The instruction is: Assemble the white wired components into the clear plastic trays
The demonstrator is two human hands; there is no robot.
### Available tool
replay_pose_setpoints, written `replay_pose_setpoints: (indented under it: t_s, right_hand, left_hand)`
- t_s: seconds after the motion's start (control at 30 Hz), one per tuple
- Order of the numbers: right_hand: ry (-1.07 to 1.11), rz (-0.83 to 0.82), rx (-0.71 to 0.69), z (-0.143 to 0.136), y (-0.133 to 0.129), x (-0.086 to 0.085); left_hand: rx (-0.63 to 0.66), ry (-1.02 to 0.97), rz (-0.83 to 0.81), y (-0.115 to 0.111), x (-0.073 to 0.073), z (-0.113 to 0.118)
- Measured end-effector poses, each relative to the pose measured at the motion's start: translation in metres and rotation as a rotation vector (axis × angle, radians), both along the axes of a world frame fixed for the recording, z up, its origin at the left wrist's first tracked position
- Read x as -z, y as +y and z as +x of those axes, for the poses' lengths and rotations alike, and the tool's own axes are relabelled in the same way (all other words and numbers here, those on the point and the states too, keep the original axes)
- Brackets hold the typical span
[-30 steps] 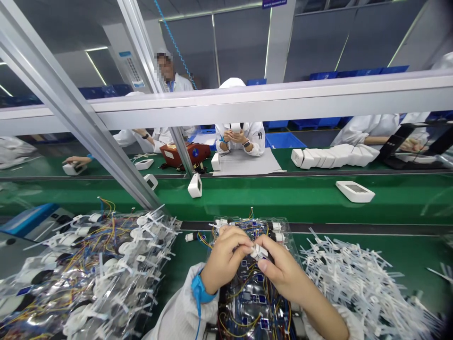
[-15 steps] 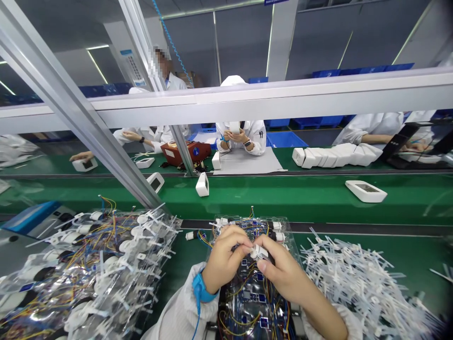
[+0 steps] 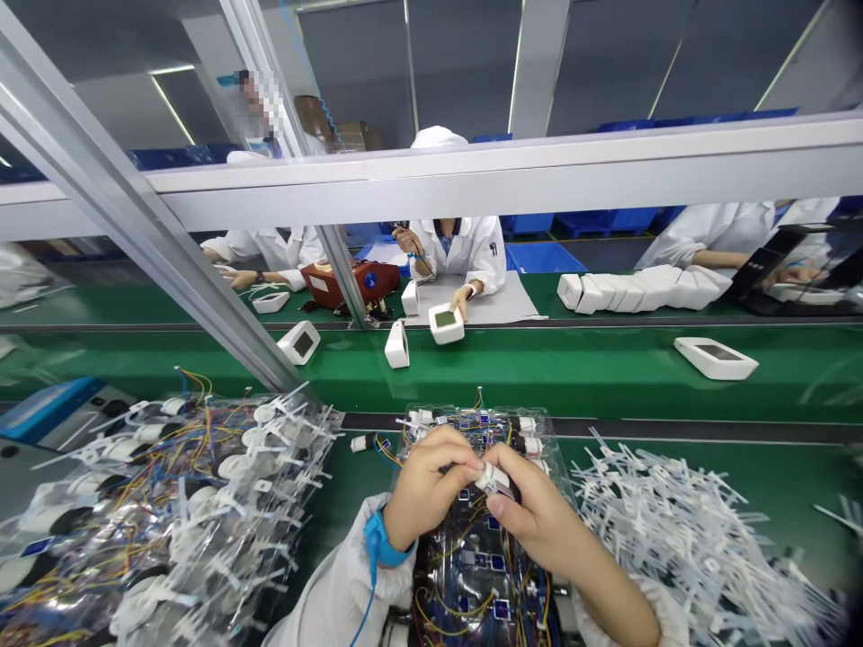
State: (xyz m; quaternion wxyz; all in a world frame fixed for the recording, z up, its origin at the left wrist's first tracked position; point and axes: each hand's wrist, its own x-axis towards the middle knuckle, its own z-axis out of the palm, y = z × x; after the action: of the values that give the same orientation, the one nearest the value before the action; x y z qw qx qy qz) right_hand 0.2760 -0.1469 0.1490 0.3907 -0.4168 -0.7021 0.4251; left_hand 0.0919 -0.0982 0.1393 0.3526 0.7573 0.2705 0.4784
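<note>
My left hand (image 3: pixel 435 478), with a blue strap at the wrist, pinches the left end of a small white part (image 3: pixel 493 480). On the other side, my right hand (image 3: pixel 536 508) grips the same part between thumb and fingers; its darker underside is partly hidden. Both hands are over a clear plastic tray (image 3: pixel 465 557) holding small boards, colored wires and white-and-black cylinders. Another cylinder (image 3: pixel 362 443) with wires lies at the tray's left edge. To the right is a loose pile of white strips (image 3: pixel 674 521).
More trays of wired parts with white strips (image 3: pixel 202 503) stand at the left. A green conveyor (image 3: pixel 539 368) carries white devices (image 3: pixel 716 358). Metal posts and a crossbar (image 3: pixel 472 187) stand ahead. People in white coats sit opposite.
My hands keep nearly the same pinch on the white part. Across the conveyor, a person has lowered a white device to the belt. The other devices on the belt have shifted right.
</note>
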Motion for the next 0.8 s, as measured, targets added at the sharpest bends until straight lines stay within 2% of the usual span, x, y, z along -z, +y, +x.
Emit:
replay_pose_setpoints:
  t_s: [0.33,0.8]
  right_hand:
    - [-0.026,0.000,-0.007,0.0022,-0.0028,-0.0057]
    - [-0.017,0.000,-0.029,0.0010,0.0005,0.0020]
  left_hand:
    - [0.002,0.099,0.039,0.0002,-0.0084,-0.0080]
    - [0.009,0.075,-0.008,-0.0009,-0.0078,-0.0031]
